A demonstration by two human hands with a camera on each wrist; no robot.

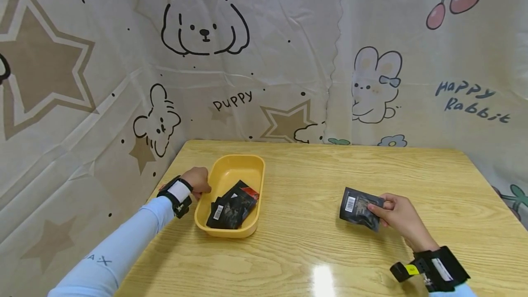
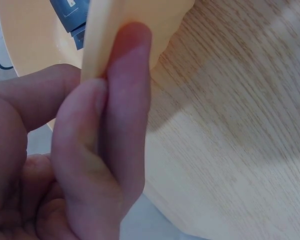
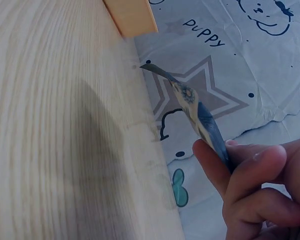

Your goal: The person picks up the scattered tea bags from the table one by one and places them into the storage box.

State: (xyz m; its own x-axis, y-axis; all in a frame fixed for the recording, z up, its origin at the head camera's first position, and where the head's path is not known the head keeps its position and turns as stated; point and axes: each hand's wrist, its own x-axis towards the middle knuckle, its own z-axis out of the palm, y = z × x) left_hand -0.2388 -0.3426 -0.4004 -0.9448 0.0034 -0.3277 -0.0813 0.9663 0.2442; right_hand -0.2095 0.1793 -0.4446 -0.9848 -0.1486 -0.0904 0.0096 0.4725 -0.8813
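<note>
On the left of the head view, my left hand (image 1: 197, 180) pinches the near-left rim of a yellow plastic tray (image 1: 261, 173). In the left wrist view, thumb and fingers (image 2: 127, 90) lie on both sides of the tray wall (image 2: 97, 35). Several dark flat packets (image 1: 231, 210) lie overlapping inside, one with a red corner and one with a white barcode label. To the right, my right hand (image 1: 404, 221) holds a black packet (image 1: 360, 207) by its right edge between thumb and fingers. Edge-on in the right wrist view, this packet hangs above the table.
A light wood-grain table (image 1: 305, 187) carries the tray at its left side. Behind it and to the left hangs a pale cloth (image 1: 288, 58) printed with cartoon animals, stars and lettering. Both wrists wear black strapped camera bands.
</note>
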